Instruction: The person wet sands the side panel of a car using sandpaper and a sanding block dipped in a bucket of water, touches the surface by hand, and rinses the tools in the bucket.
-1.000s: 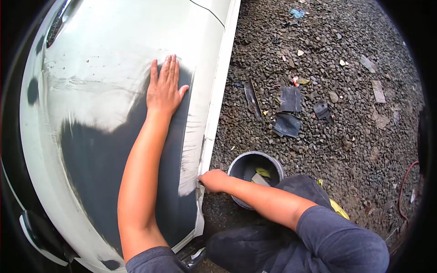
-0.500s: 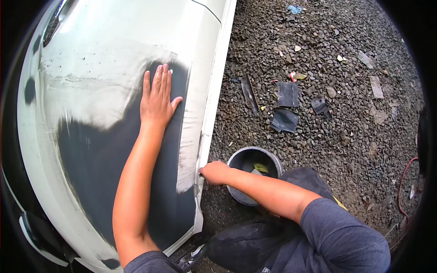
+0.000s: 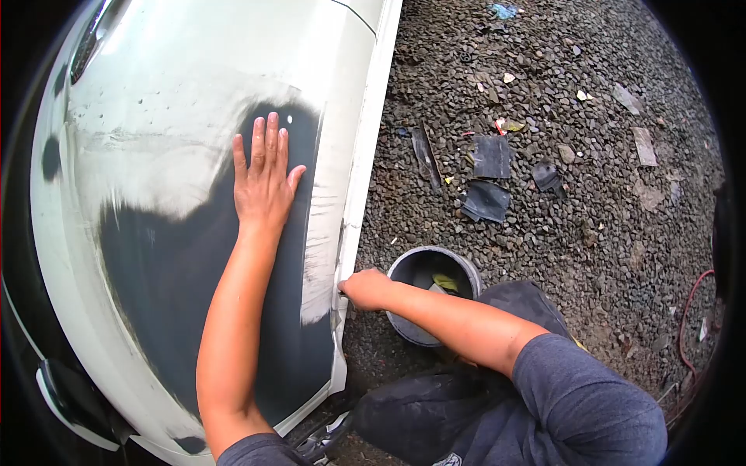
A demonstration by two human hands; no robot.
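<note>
My left hand [image 3: 264, 182] lies flat on a dark grey patch [image 3: 171, 272] of a white car panel [image 3: 194, 46], its fingers apart and pointing up the panel. A small white spot shows on the dark patch just beyond the fingertips. My right hand [image 3: 367, 290] is closed on the panel's right edge [image 3: 350, 248], with its fingers curled round it and partly hidden. Scuffed, smeared paint borders the dark patch.
A dark bucket [image 3: 468, 272] with a yellowish item inside stands right of the panel, beside my knee. Gravel [image 3: 606, 233] bears black scraps [image 3: 491, 157] and litter. A red cable [image 3: 684, 334] lies far right. A mirror [image 3: 74, 404] juts out lower left.
My left hand has slid down and slightly left over the dark patch, uncovering its top and the white spot. My right hand has kept its hold on the edge.
</note>
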